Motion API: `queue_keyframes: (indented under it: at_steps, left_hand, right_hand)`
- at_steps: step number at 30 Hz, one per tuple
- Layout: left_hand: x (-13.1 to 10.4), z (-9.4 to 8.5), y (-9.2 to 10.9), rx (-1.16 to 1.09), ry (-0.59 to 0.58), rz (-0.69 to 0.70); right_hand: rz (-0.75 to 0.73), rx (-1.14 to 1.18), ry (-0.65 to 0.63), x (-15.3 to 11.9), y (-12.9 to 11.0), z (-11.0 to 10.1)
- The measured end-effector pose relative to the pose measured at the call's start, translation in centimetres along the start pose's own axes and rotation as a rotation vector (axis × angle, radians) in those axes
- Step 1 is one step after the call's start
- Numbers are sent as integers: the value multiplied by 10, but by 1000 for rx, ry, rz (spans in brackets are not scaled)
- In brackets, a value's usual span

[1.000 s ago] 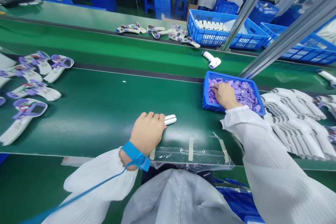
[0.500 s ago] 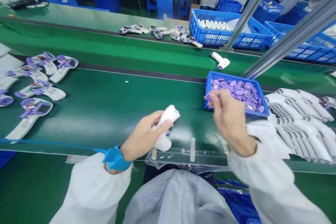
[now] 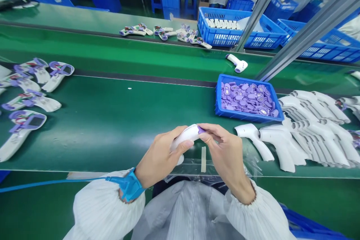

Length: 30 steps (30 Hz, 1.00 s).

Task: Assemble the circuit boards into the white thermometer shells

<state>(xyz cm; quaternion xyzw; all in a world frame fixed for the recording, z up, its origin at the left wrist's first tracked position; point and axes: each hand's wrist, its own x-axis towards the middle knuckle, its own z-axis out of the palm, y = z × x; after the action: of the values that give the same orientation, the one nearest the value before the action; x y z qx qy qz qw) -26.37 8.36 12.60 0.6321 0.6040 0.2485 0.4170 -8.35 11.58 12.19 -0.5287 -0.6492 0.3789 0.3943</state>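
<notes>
My left hand (image 3: pixel 163 153) is closed around a white handheld thermometer (image 3: pixel 185 135) above the front of the green bench, its handle partly hidden by my fingers. A small purple cap (image 3: pixel 200 129) sits at the thermometer's right end. My right hand (image 3: pixel 225 153) pinches that cap between thumb and fingers, pressed against the white housing. Behind and to the right stands a blue bin (image 3: pixel 249 118) with many loose purple pieces (image 3: pixel 244 97) in it.
White housing halves (image 3: pixel 284 140) lie stacked at the right. Opened thermometers (image 3: pixel 25 123) with wiring lie at the left. One white thermometer (image 3: pixel 237 63) rests on the strip behind the bin. A metal post (image 3: pixel 261 11) and blue crates (image 3: pixel 219 37) stand farther back.
My right hand has come from the bin, leftward and nearer, to the thermometer's end with a purple cap. My left hand has turned the thermometer more level.
</notes>
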Motion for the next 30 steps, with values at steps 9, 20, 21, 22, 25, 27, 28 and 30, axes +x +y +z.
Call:
queue_keyframes:
  at_steps: [9,20,21,22,25,27,28,30]
  left_hand:
    - [3,9,-11,346,126,242]
    - [13,3,-17,593,63,371]
    - [11,2,-17,571,56,375]
    - [9,1,-17,539,58,385]
    - [3,7,-23,435,244,329]
    - [4,17,-28,409,522,205]
    - [6,23,-31,418,649,150]
    - [14,31,-37,469,767,113]
  right_hand:
    - [-124,-121,-168,-10,9,6]
    - [107,120,-89,-23,26,22]
    - [122,138,-117,-23,25,20]
    - [126,143,-148,-23,24,18]
    - [95,115,-205,-28,22,12]
    - [72,95,-250,-35,22,12]
    - [60,73,-288,-39,22,14]
    - [28,-17,-340,-46,24,21]
